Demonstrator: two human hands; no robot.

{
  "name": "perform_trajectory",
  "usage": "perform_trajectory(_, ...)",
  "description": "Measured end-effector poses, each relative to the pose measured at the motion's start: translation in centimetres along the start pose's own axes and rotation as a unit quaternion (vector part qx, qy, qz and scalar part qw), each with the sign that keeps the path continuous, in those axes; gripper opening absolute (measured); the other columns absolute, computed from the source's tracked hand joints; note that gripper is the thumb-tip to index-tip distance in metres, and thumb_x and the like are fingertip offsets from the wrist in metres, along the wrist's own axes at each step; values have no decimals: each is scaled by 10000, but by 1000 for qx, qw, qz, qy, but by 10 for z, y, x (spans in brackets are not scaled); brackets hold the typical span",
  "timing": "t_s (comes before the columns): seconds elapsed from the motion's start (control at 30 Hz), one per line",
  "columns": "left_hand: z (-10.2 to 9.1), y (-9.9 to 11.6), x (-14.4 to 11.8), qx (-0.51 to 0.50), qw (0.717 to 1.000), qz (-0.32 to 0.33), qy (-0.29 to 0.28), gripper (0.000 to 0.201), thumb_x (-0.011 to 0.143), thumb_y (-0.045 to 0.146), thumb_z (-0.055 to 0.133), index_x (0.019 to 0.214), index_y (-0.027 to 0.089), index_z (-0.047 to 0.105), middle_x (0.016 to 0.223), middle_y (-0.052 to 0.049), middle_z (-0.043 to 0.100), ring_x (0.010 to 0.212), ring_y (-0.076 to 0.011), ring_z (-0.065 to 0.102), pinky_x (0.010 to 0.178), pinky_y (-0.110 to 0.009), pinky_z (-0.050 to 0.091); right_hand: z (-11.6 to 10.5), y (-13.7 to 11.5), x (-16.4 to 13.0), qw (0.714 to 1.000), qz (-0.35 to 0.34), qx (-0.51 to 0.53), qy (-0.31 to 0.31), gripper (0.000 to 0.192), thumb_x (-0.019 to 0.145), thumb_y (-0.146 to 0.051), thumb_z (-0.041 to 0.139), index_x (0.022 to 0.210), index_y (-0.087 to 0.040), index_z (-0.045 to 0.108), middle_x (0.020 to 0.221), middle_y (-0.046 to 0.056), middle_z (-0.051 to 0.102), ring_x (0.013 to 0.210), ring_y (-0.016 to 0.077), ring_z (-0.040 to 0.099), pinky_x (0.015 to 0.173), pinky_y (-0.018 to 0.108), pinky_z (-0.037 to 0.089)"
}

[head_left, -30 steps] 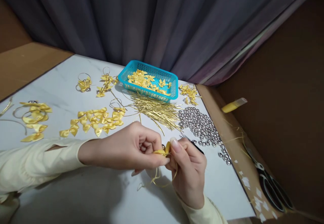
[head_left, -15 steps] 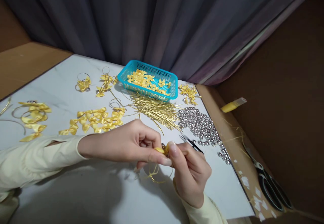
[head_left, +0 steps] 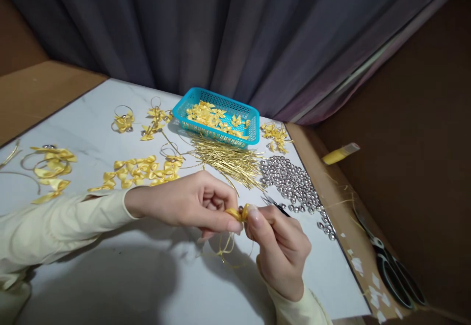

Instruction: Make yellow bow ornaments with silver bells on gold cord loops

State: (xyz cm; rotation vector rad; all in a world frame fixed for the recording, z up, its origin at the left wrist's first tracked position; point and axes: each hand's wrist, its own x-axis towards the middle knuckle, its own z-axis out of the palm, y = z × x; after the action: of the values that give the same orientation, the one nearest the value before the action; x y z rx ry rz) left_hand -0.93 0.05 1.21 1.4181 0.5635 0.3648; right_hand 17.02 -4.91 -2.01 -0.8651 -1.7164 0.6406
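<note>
Pinching 1 yellow bow (head_left: pixel 233 213) over the white table (head_left: pixel 327 276).
Closed tight on 1 side with the left hand (head_left: pixel 187 205) and 1 side with the right hand (head_left: pixel 281 246), with gold string (head_left: pixel 221 253) hanging below.

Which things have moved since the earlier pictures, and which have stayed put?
The left hand shifted slightly away from the body; the right hand shifted slightly rightward, covering more of the black snips. Both keep hold of the yellow bow. The blue basket, gold strips and silver beads stayed put.
</note>
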Motion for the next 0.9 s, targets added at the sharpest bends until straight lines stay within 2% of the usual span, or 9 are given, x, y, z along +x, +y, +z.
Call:
perform_trajectory(0.1, 0, 0, 0, -12, 1000, -8, -4, 202, 809, 264, 616, 664, 149, 537, 479, 59, 519, 410, -50, 435, 425, -152, 316, -2, -1, -2, 998, -30, -45, -7, 230, 867, -78, 509, 674, -202, 501, 534, -51, 456, 437, 72, 403, 431, 215, 357)
perform_trajectory(0.3, 2, 0, 0, -66, 997, -33, -1, 212, 800, 248, 619, 638, 139, 537, 484, 58, 516, 420, -45, 422, 428, -145, 316, -1, -2, -1, 973, -162, -160, 28, 198, 846, -69, 506, 699, -200, 521, 529, -24, 493, 495, 110, 493, 486, 247, 421)
perform_trajectory(0.53, 2, -2, 0, -54, 998, -23, 7, 211, 803, 251, 625, 642, 138, 547, 469, 64, 510, 414, -41, 424, 422, -140, 310, 2, -5, 2, 981, -127, -139, 54, 234, 821, -8, 500, 675, -191, 513, 527, -35, 476, 478, 90, 474, 443, 224, 396)
perform_trajectory(0.73, -2, 3, -1, 25, 1000, -18, -3, 220, 833, 281, 608, 674, 138, 555, 507, 58, 544, 445, -34, 429, 424, -121, 298, -3, -5, 3, 982, -130, -134, 14, 221, 831, -19, 495, 699, -193, 530, 519, -38, 482, 461, 86, 472, 433, 215, 401)
perform_trajectory(0.9, -1, 3, -1, 13, 1000, -10, -9, 179, 842, 234, 582, 691, 144, 546, 495, 57, 573, 475, -42, 504, 447, -105, 343, -4, -4, 3, 983, -129, -131, 15, 208, 846, -35, 507, 709, -189, 535, 530, -30, 499, 482, 93, 489, 454, 222, 419)
